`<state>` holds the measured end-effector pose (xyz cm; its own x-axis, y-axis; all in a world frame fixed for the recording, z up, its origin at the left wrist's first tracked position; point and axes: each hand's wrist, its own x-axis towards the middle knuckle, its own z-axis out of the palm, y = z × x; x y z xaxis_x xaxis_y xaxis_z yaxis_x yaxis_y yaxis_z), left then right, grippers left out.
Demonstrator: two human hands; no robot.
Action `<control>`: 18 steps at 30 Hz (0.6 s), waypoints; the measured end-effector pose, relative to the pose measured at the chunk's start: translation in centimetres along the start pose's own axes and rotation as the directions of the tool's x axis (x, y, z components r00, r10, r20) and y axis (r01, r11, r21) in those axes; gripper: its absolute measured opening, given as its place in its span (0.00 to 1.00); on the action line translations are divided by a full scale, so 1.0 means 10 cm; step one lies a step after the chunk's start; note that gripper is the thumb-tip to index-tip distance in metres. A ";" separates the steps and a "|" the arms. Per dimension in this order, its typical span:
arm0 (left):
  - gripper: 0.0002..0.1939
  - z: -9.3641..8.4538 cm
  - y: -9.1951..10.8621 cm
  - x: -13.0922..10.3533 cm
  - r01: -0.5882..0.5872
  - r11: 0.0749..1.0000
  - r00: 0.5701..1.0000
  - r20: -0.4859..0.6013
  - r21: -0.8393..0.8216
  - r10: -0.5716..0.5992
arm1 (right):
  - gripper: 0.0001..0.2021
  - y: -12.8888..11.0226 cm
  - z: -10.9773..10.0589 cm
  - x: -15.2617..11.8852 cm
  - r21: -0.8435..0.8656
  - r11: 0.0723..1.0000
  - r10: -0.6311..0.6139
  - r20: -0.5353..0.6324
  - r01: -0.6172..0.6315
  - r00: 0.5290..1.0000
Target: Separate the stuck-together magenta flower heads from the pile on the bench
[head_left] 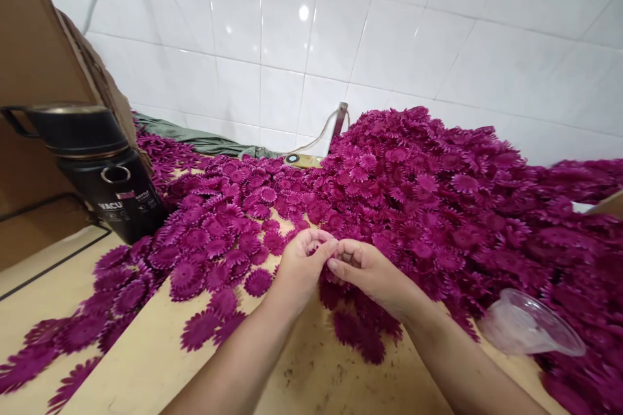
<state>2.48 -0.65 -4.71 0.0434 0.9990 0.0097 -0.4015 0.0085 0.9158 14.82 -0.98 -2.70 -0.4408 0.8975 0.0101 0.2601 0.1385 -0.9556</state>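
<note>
1. at the grip, the fingertips of the left hand [300, 266] and the right hand [367, 267] are met or nearly met, with thumbs and forefingers curled inward; whether a piece is pinched between them cannot be told, since the fingers themselves block the view.

2. just below the right hand, over the bare middle of the bench [141, 360], a clump of purple flower pieces [365, 337] is seen; whether it is held or merely lying there cannot be made out.

3. each piece should be found very light, thin and limp, probably cloth-like, and not especially slippery; the narrow petal tips could be bent or frayed easily, and neighbours could be snagged by their toothed rims.

4. hold is best taken at the flat round centre, between thumb and forefinger pads, with the petals left free; by a single tip, a piece would likely be twisted.

5. both wrists are bent inward, and the left forearm [238, 356] and right forearm [462, 356] are slanted from the near side of the bench, forming a peak.

6. farther out, pieces are heaped towards the far edge and right side, and scattered past the slanted left edge; a clear plastic vessel [516, 327] is tipped among those at right.
</note>
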 end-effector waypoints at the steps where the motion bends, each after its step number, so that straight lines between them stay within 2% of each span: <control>1: 0.09 0.00 0.00 0.00 0.000 1.000 1.000 0.005 0.000 0.000 | 0.12 0.00 0.01 0.00 -0.024 0.999 -0.029 -0.023 0.028 0.999; 4: 0.07 0.02 0.03 -0.02 -0.026 0.999 0.999 0.022 0.030 0.025 | 0.08 -0.02 0.00 0.00 -0.196 0.975 -0.140 -0.181 0.104 0.973; 6: 0.09 0.03 0.05 -0.04 -0.040 0.997 0.998 0.054 0.071 0.037 | 0.06 -0.03 -0.07 0.01 -0.338 0.936 -0.212 -0.315 0.100 0.925; 9: 0.11 0.03 0.06 -0.06 -0.039 0.991 0.994 0.107 0.127 0.026 | 0.05 0.03 -0.32 0.02 -0.499 0.866 -0.320 -0.493 0.038 0.809; 12: 0.10 0.00 0.05 -0.05 -0.036 0.988 0.996 0.086 0.147 0.024 | 0.05 0.13 -0.63 0.02 -0.593 0.798 -0.376 -0.631 -0.109 0.679; 14: 0.10 -0.01 0.04 -0.04 -0.050 0.984 0.997 0.072 0.171 0.039 | 0.08 0.17 -0.75 -0.01 -0.629 0.755 -0.399 -0.665 -0.185 0.631; 15: 0.10 -0.01 0.03 -0.04 -0.061 0.982 0.996 0.074 0.181 0.048 | 0.12 0.16 -0.76 -0.03 -0.633 0.751 -0.401 -0.662 -0.186 0.634; 16: 0.10 -0.01 0.03 -0.04 -0.069 0.981 0.996 0.075 0.183 0.056 | 0.15 0.15 -0.73 -0.06 -0.624 0.764 -0.390 -0.647 -0.161 0.655; 18: 0.08 0.01 0.04 -0.03 -0.074 0.983 0.995 0.075 0.168 0.063 | 0.16 0.07 -0.57 -0.10 -0.558 0.827 -0.312 -0.558 -0.070 0.769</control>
<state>2.41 -1.00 -4.33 0.0864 0.9915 0.0970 -0.2442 -0.0733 0.9669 20.33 0.59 -1.67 0.0592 0.8807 0.4699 0.7250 0.2856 -0.6267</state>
